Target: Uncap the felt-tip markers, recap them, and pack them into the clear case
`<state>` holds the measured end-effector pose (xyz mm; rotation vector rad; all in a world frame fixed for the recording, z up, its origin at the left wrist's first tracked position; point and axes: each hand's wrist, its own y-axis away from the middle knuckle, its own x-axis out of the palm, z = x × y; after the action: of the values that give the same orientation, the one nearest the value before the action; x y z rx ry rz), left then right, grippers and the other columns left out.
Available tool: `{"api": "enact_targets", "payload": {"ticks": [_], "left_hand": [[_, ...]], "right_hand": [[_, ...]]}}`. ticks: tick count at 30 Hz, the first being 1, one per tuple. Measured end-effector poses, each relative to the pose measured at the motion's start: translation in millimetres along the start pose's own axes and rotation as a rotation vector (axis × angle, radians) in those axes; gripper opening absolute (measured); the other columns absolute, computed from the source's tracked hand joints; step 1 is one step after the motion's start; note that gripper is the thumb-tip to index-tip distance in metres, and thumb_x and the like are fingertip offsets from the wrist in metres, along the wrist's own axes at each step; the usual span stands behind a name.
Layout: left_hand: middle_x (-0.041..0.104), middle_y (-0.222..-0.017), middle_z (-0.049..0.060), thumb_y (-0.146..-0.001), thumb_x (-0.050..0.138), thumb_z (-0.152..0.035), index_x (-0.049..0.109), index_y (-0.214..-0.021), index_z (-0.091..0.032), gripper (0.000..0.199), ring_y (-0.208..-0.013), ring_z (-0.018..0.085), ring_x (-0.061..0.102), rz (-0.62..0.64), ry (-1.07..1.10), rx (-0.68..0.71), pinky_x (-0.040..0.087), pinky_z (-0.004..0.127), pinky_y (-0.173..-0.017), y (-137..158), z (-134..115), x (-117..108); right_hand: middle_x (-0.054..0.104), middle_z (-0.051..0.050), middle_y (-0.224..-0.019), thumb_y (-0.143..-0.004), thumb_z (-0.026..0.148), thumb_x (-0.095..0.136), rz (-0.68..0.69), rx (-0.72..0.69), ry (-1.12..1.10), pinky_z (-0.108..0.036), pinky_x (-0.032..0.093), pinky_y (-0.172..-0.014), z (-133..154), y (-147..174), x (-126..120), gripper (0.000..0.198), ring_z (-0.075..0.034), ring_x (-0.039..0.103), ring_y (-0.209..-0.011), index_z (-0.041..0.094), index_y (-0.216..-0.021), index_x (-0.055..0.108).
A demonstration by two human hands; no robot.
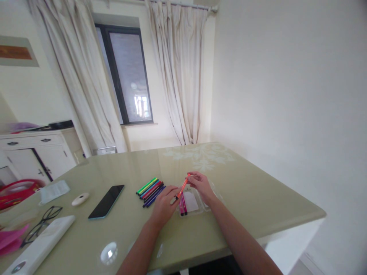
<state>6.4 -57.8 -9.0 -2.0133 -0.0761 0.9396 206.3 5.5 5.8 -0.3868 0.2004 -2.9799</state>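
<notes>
An orange marker [184, 186] is held at a slant between my two hands, its dark end pointing down and left. My right hand [202, 185] pinches its upper end. My left hand [165, 201] is closed at its lower end, thumb and forefinger against it. Below lies an open clear plastic case [192, 214], with two pink markers [183, 205] side by side in its left part and a whitish card [190, 201] beside them. A row of several markers [150, 191], green, yellow, blue, red and dark, lies left of my left hand, which partly covers it.
Farther left on the glossy table [258, 198] lie a dark phone [106, 201], a white round object [80, 199], eyeglasses [43, 223], a long white device [43, 244] and a pale face mask [55, 191]. A wall [275, 95] runs along the table's right side.
</notes>
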Motion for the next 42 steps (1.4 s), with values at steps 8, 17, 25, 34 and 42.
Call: {"api": "enact_targets", "payload": {"ticks": [8, 17, 25, 34, 42], "left_hand": [[0.068, -0.13, 0.011, -0.074, 0.081, -0.06, 0.065, -0.131, -0.027, 0.068, -0.12, 0.031, 0.062, 0.274, -0.016, -0.12, 0.051, 0.048, -0.105, -1.4, -12.0, -6.0], [0.065, -0.139, 0.013, -0.077, 0.076, -0.062, 0.067, -0.132, -0.026, 0.066, -0.129, 0.035, 0.06, 0.455, -0.039, -0.104, 0.047, 0.053, -0.11, 1.6, -11.3, -5.5], [0.064, -0.14, 0.015, -0.08, 0.073, -0.065, 0.061, -0.137, -0.024, 0.07, -0.129, 0.034, 0.059, 0.455, -0.047, -0.094, 0.046, 0.052, -0.11, 0.5, -14.5, -7.3], [0.069, -0.132, 0.009, -0.087, 0.07, -0.054, 0.072, -0.119, -0.029, 0.041, -0.123, 0.03, 0.062, 0.451, -0.038, -0.005, 0.046, 0.049, -0.108, -1.3, -19.0, -7.3], [0.073, -0.124, 0.007, -0.09, 0.068, -0.051, 0.075, -0.112, -0.029, 0.032, -0.117, 0.028, 0.065, 0.417, 0.01, -0.028, 0.047, 0.047, -0.107, -2.6, -23.2, -4.6]], "right_hand": [[0.078, -0.006, -0.086, -0.072, 0.043, 0.077, -0.081, -0.076, 0.159, -0.034, 0.053, -0.074, -2.7, -4.7, -4.6, 0.04, -0.022, 0.07, -0.08, 0.018, -0.103, 0.076], [0.079, -0.006, -0.082, -0.074, 0.032, 0.071, 0.116, -0.187, 0.545, -0.037, 0.056, -0.077, -14.9, -3.8, -4.6, 0.031, -0.023, 0.071, -0.077, 0.017, -0.099, 0.079], [0.079, -0.009, -0.088, -0.078, 0.03, 0.069, 0.145, -0.223, 0.633, -0.038, 0.058, -0.079, -16.7, -3.8, -8.6, 0.028, -0.024, 0.074, -0.082, 0.018, -0.101, 0.079], [0.075, -0.005, -0.083, -0.078, 0.017, 0.069, 0.224, -0.324, 0.87, -0.028, 0.051, -0.071, -14.9, 3.3, -4.1, 0.011, -0.019, 0.067, -0.074, 0.02, -0.084, 0.078], [0.072, -0.004, -0.077, -0.079, 0.015, 0.07, 0.23, -0.333, 1.074, -0.027, 0.043, -0.071, -14.6, 3.0, -2.8, 0.01, -0.018, 0.063, -0.075, 0.02, -0.073, 0.076]]}}
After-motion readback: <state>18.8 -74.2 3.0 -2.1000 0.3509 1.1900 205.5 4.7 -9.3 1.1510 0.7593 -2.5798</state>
